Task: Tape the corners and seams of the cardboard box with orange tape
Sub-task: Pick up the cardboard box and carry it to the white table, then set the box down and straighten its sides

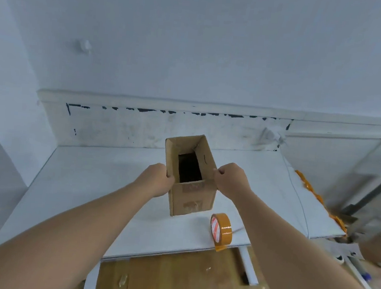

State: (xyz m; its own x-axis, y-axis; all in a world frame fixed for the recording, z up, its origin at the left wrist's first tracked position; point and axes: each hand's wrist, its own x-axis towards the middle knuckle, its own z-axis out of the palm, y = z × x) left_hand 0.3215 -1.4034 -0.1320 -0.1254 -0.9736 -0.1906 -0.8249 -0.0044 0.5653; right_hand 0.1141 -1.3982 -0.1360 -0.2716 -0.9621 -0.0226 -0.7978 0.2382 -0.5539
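White wall and a scuffed panel stood behind a pale worktop [93, 181] that carried everything. Left hand [158, 179] was closed on the near left edge of the cardboard box [191, 195], which stood upright at the worktop's middle with its top open and dark inside; right hand [230, 178] pinched the near right edge, so both hands were clamped on the box, one to each side. Roll of orange tape [221, 231] stood on edge just beside the box toward the front right (untouched, a loose end hanging over the worktop's lip). By my judgement the step was positioning the box; next would call for freeing one hand to take the roll
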